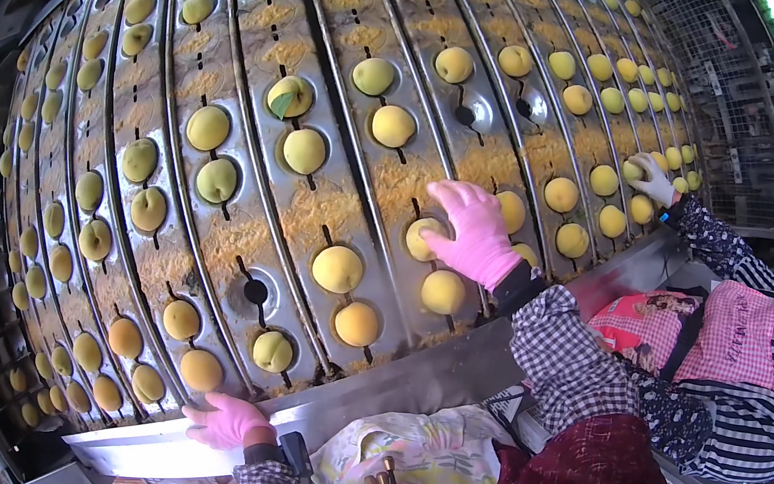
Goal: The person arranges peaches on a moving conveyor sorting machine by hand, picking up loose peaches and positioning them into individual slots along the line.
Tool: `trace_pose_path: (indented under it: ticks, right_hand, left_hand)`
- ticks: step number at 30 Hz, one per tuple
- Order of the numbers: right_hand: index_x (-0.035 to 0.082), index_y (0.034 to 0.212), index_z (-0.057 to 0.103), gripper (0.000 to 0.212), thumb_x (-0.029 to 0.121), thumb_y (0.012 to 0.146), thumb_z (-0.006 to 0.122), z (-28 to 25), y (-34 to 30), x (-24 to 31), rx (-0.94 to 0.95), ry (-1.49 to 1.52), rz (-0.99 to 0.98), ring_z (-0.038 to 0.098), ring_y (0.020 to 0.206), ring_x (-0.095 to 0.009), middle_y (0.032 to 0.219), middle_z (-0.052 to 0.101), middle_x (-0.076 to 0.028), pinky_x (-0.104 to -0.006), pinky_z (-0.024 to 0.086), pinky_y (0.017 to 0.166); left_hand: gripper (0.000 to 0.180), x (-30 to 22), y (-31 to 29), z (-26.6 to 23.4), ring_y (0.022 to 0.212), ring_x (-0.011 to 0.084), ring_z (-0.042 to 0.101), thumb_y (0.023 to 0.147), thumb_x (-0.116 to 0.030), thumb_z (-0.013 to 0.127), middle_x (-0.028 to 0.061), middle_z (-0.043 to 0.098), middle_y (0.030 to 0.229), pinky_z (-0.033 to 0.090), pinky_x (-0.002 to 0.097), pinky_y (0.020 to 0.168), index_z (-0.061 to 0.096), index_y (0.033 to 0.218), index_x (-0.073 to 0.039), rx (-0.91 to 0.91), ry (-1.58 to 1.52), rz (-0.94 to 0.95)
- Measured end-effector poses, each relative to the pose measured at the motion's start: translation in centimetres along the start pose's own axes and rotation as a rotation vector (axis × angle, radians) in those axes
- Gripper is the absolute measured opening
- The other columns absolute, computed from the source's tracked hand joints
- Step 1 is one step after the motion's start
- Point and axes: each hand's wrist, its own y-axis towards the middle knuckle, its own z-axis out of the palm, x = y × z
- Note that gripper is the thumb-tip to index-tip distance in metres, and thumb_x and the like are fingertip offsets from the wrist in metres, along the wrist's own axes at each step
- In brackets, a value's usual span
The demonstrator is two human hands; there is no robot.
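Note:
Yellow and yellow-green peaches sit in the metal cups of a wide conveyor. My right hand [474,234], in a pink glove, reaches over the near rows with its fingers apart. Its thumb lies at the edge of a peach [422,239], which it partly covers. Just below that hand another peach [443,292] rests in its cup. My left hand [225,421], also pink-gloved, lies at the conveyor's near metal rail [309,412]. Its fingers are stretched out, and nothing shows in them. Closest to it is an orange-yellow peach [202,371].
To my right a co-worker's gloved hand [655,180] touches a peach in the far right rows. A peach with a green leaf [281,104] sits mid-conveyor. Orange-brown pulp [332,208] lies between the cups. One bare cup [254,292] shows a dark hole.

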Motion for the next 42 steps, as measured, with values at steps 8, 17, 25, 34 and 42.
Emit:
trace_pose_path:
  ticks: [8,17,25,34,42]
  right_hand:
    - [0.010,0.135,0.052,0.065,0.042,0.082,0.073,-3.0,13.7,-6.8,-0.206,-0.040,0.302,0.057,0.118,-0.034,0.131,0.056,-0.015,-0.0432,0.047,0.099]
    - [0.017,0.141,0.046,0.060,0.023,0.084,0.067,-2.1,20.8,-11.6,-0.049,-0.054,0.370,0.058,0.118,-0.036,0.133,0.054,-0.016,-0.0423,0.048,0.099]
    - [0.018,0.140,0.049,0.060,-0.001,0.083,0.055,-1.9,20.5,-12.8,-0.070,-0.063,0.267,0.053,0.122,-0.035,0.136,0.053,-0.012,-0.0409,0.045,0.102]
    - [0.017,0.139,0.050,0.062,0.006,0.080,0.064,-2.0,17.1,-4.5,0.086,-0.098,-0.239,0.051,0.124,-0.035,0.136,0.054,-0.013,-0.0456,0.044,0.104]
    - [0.011,0.131,0.055,0.054,0.020,0.081,0.071,-1.6,16.3,-2.7,0.270,-0.076,-0.060,0.060,0.112,-0.034,0.123,0.060,-0.014,-0.0424,0.049,0.096]
  left_hand:
    - [0.060,0.1,-0.2,-0.1,0.136,0.0450,0.040,0.099,-0.046,0.042,0.0292,0.029,0.154,0.034,0.0521,0.110,0.036,0.153,-0.018,-0.008,0.037,-0.048]
    - [0.062,2.2,1.1,1.4,0.131,0.0411,0.046,0.099,-0.051,0.040,0.0226,0.037,0.150,0.038,0.0516,0.107,0.038,0.151,-0.017,-0.088,0.106,-0.016]
    - [0.062,1.3,0.6,1.1,0.133,0.0410,0.045,0.099,-0.053,0.040,0.0220,0.035,0.152,0.038,0.0517,0.106,0.040,0.150,-0.018,-0.061,0.086,-0.040]
    - [0.060,1.4,0.9,0.8,0.131,0.0452,0.045,0.095,-0.046,0.043,0.0266,0.034,0.152,0.036,0.0541,0.106,0.043,0.149,-0.019,-0.066,0.000,-0.035]
    - [0.061,1.3,0.3,0.9,0.130,0.0457,0.045,0.095,-0.045,0.044,0.0269,0.034,0.151,0.038,0.0542,0.105,0.043,0.149,-0.017,-0.059,0.019,-0.021]
